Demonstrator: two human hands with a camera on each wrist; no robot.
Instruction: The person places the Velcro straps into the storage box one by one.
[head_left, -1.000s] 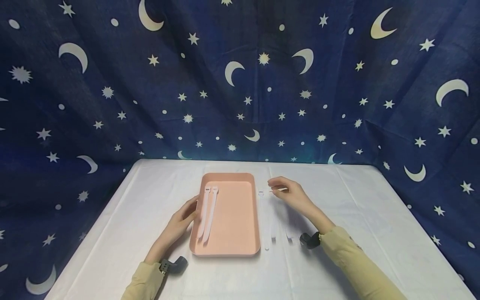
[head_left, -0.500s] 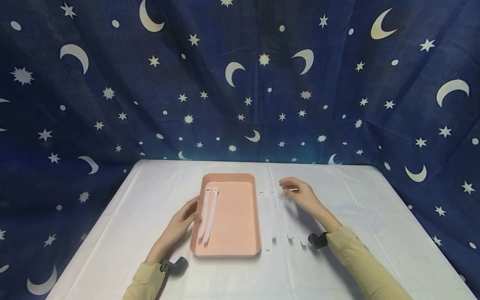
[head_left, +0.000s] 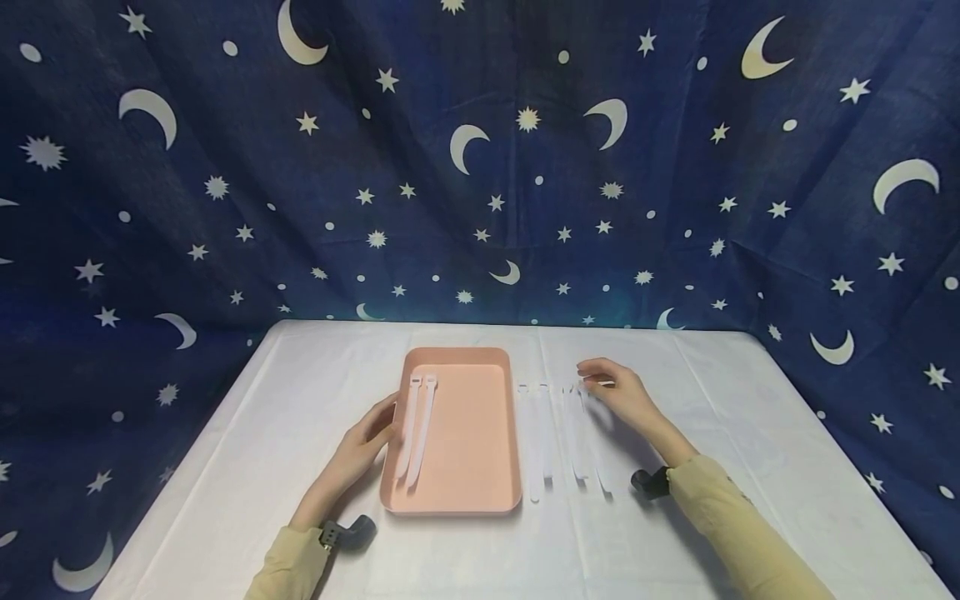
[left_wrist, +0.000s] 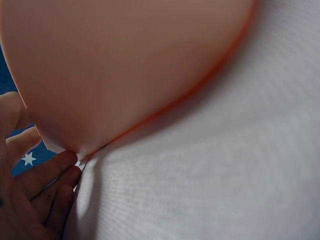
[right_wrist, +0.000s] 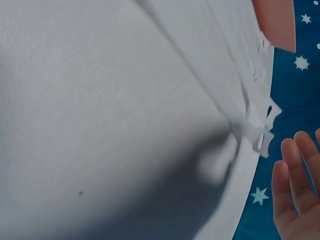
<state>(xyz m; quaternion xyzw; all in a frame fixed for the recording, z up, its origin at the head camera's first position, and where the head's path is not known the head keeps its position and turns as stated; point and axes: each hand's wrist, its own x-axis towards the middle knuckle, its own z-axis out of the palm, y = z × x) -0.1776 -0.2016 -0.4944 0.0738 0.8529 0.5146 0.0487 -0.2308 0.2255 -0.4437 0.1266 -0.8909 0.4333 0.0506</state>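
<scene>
The peach tray (head_left: 474, 433) lies on the white-covered table. Two white straps with slotted heads lie along its left side, a left strap (head_left: 409, 425) and a right strap (head_left: 422, 429). My left hand (head_left: 363, 437) rests against the tray's left wall; in the left wrist view, its fingers (left_wrist: 47, 175) touch the outside of that wall. Several more white straps lie lengthwise to the right of the tray. My right hand (head_left: 618, 392) is over the head of the rightmost strap (head_left: 597, 454). In the right wrist view its relaxed fingers (right_wrist: 295, 180) appear apart from the strap heads (right_wrist: 264, 142).
A dark blue curtain (head_left: 420, 150) with moons and stars hangs behind the table's far edge. White cloth (head_left: 705, 392) covers the tabletop. A dark wrist camera (head_left: 352, 533) sits on the left wrist and another camera (head_left: 648, 483) on the right.
My right hand has moved rightward along the strap heads, bringing the straps that it covered into view. The left hand and the tray have stayed put.
</scene>
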